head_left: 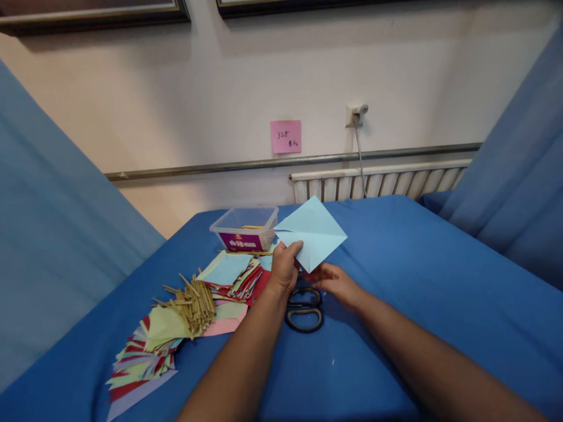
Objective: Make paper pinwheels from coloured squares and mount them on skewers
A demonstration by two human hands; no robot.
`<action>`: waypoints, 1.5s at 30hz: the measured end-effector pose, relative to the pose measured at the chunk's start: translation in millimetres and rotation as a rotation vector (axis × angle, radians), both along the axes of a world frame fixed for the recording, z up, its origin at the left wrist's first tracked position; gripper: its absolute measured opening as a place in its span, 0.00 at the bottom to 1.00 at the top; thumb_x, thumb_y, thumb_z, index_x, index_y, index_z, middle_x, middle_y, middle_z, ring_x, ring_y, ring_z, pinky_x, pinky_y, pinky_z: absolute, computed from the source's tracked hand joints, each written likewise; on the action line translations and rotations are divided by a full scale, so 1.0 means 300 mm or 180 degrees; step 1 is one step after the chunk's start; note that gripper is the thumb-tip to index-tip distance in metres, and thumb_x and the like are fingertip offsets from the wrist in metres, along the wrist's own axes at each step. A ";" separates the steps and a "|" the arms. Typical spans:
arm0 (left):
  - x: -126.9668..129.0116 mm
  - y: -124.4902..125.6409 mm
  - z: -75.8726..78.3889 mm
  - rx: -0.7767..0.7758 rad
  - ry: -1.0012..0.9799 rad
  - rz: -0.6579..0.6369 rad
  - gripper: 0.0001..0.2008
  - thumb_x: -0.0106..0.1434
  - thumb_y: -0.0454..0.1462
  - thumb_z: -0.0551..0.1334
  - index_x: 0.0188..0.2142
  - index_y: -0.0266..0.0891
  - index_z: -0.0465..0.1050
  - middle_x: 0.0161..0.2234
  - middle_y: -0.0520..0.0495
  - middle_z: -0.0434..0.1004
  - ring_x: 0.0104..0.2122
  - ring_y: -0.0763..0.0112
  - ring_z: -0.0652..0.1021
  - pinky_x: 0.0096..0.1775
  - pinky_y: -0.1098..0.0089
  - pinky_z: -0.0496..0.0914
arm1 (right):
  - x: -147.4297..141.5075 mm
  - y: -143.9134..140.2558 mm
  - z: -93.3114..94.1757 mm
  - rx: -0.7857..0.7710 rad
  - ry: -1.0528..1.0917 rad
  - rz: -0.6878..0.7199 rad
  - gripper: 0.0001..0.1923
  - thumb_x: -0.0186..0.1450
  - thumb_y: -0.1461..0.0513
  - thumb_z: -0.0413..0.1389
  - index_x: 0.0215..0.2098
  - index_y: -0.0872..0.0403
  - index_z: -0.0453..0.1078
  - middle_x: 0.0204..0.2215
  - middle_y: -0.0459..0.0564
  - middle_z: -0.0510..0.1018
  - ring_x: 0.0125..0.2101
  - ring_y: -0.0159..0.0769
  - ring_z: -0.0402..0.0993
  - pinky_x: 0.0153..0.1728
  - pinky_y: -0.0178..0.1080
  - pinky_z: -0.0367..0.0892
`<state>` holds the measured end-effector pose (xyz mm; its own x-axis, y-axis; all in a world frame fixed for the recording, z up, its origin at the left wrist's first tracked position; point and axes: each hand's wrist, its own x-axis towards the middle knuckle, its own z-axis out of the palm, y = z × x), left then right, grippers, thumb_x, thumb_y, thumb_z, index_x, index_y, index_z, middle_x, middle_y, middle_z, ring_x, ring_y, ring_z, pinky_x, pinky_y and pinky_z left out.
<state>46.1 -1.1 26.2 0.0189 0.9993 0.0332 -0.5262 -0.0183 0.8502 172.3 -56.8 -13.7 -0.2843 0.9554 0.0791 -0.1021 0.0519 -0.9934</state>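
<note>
Paper (320, 225) is clamped in the left hand (285, 265), twelve o'clock from the scissors (303, 305), seemingly being positioned; next calls for steadying by the right hand (335, 282), whose grip I can't tell.

The left hand (285, 266) pinches a blue paper sheet (315, 225) — the right hand (332, 283), perhaps touching it, is near scissors (303, 305).

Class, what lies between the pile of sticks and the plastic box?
A paper stack, topped by a light blue sheet, lies between the sticks and box in the head view.
</note>
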 end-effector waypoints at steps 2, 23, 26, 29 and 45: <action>-0.019 0.012 -0.025 -0.0060 0.0162 -0.0010 0.18 0.44 0.35 0.70 0.37 0.35 0.74 0.31 0.47 0.80 0.28 0.68 0.77 0.33 0.69 0.72 | 0.040 0.016 0.005 -0.0318 0.0842 0.0288 0.20 0.54 0.60 0.61 0.45 0.53 0.72 0.46 0.54 0.78 0.47 0.43 0.74 0.45 0.42 0.68; 0.035 -0.063 -0.074 -0.0630 -0.0436 -0.0747 0.18 0.51 0.36 0.70 0.42 0.34 0.76 0.40 0.40 0.82 0.41 0.57 0.81 0.47 0.60 0.74 | 0.053 0.074 -0.041 -0.0437 0.1630 -0.1523 0.19 0.52 0.54 0.68 0.38 0.56 0.76 0.33 0.51 0.81 0.26 0.34 0.71 0.22 0.34 0.60; 0.047 -0.066 -0.083 -0.0734 -0.0424 -0.0594 0.20 0.49 0.35 0.71 0.44 0.35 0.76 0.40 0.40 0.82 0.40 0.57 0.81 0.47 0.59 0.75 | 0.052 0.070 -0.042 -0.0393 0.1495 -0.1519 0.20 0.52 0.54 0.68 0.38 0.57 0.76 0.33 0.52 0.81 0.28 0.36 0.73 0.26 0.36 0.63; 0.052 -0.065 -0.085 -0.0684 -0.0329 -0.0265 0.21 0.48 0.34 0.72 0.44 0.35 0.76 0.40 0.40 0.82 0.39 0.58 0.81 0.46 0.59 0.75 | 0.048 0.064 -0.045 -0.0294 0.1289 -0.1539 0.21 0.51 0.53 0.68 0.38 0.57 0.76 0.33 0.51 0.81 0.28 0.35 0.72 0.25 0.36 0.63; 0.008 -0.023 -0.074 -0.0637 -0.0259 0.0511 0.18 0.49 0.32 0.69 0.41 0.35 0.73 0.33 0.43 0.81 0.32 0.61 0.82 0.42 0.59 0.75 | 0.093 0.076 -0.038 -0.0236 0.0771 -0.2013 0.15 0.57 0.50 0.60 0.31 0.54 0.70 0.28 0.48 0.76 0.26 0.31 0.69 0.26 0.34 0.63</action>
